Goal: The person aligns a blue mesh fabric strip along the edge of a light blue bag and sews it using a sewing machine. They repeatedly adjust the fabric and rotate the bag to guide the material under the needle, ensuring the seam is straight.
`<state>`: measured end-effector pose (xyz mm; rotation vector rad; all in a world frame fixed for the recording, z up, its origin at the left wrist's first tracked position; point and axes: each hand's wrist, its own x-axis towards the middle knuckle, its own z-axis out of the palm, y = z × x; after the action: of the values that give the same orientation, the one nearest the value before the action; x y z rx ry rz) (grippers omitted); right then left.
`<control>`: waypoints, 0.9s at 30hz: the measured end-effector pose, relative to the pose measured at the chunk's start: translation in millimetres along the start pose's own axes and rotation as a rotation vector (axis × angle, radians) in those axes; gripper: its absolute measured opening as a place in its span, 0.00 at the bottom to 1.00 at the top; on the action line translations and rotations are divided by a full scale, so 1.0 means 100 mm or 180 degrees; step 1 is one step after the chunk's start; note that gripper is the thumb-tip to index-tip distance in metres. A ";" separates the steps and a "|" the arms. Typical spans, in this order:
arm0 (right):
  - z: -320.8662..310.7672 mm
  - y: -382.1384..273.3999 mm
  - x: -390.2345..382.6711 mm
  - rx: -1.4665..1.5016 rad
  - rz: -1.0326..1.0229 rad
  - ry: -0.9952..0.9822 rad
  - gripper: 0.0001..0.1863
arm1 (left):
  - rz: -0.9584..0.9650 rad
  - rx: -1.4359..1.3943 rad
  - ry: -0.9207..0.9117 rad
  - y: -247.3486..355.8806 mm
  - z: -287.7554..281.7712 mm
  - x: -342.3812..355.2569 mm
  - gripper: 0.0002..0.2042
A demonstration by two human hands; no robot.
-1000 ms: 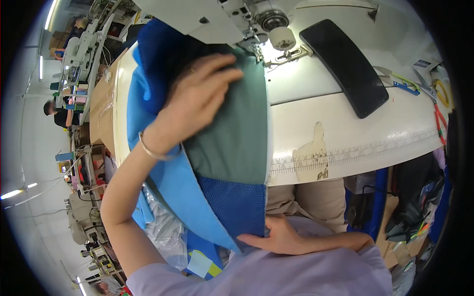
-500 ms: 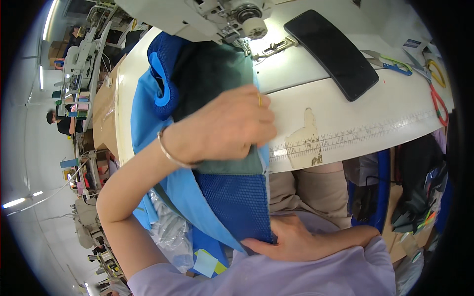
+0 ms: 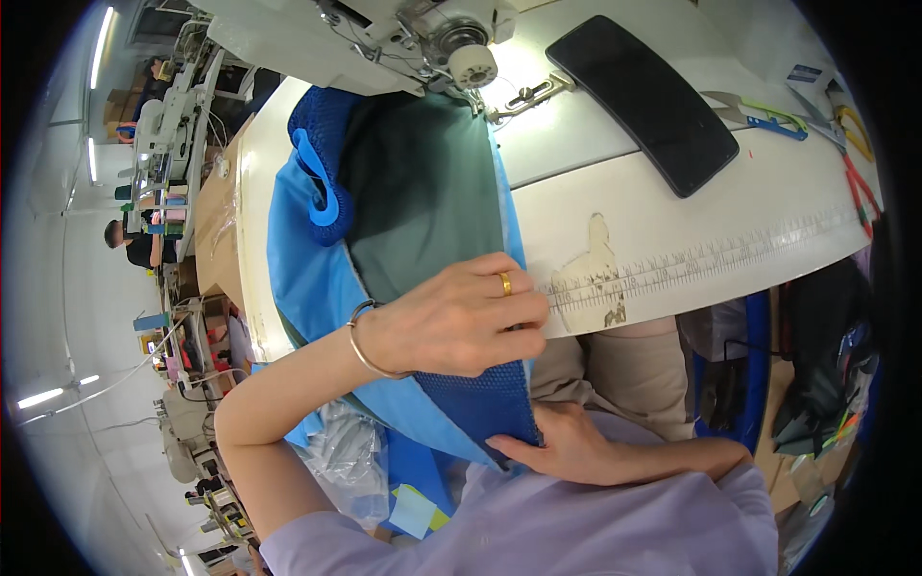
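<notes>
A layered fabric piece runs from under the sewing machine's (image 3: 365, 43) presser foot to the table's near edge and over it. It has a dark green panel (image 3: 427, 216), a dark blue mesh panel (image 3: 480, 398) and light blue cloth (image 3: 305, 264). My left hand (image 3: 461, 317), with a ring and a bracelet, is closed on the piece's right edge near the table edge. Below, my right hand (image 3: 571, 444) grips the mesh's lower right edge, thumb on top and fingers hidden behind. A rolled blue mesh part with light blue binding (image 3: 327, 197) lies left of the green panel.
On the white table (image 3: 567, 226) lie a black phone (image 3: 643, 106), a ruler strip (image 3: 711, 261) along the near edge, and several scissors and snips (image 3: 768, 120) at the right. Clear plastic (image 3: 346, 461) hangs below. Other machines and a person (image 3: 144, 245) are at far left.
My left hand has moved down the fabric's right edge, toward me, uncovering more of the green panel. My right hand keeps its hold on the mesh. The view has shifted slightly.
</notes>
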<state>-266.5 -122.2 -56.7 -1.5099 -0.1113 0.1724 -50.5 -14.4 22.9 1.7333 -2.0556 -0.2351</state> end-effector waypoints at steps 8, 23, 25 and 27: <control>-0.03 0.00 0.02 0.0256 0.0405 -0.0233 0.21 | -0.0151 0.1447 -0.0070 -0.36 -0.29 0.04 0.07; -0.04 0.06 0.01 0.0671 0.0673 -0.0536 0.17 | -0.0467 0.1082 0.0452 -0.54 -0.08 0.10 0.07; -0.02 0.10 0.00 0.0724 0.0629 -0.0467 0.17 | -0.0855 0.1193 0.0788 -0.41 -0.09 0.01 0.10; 0.00 0.14 -0.02 0.0741 0.0647 -0.0384 0.17 | -0.1266 0.1151 0.0847 -0.25 -0.11 -0.13 0.17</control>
<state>-268.7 -121.9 -70.2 -1.2766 -0.0322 0.4257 -22.2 -5.6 19.8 2.2462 -1.6215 0.2550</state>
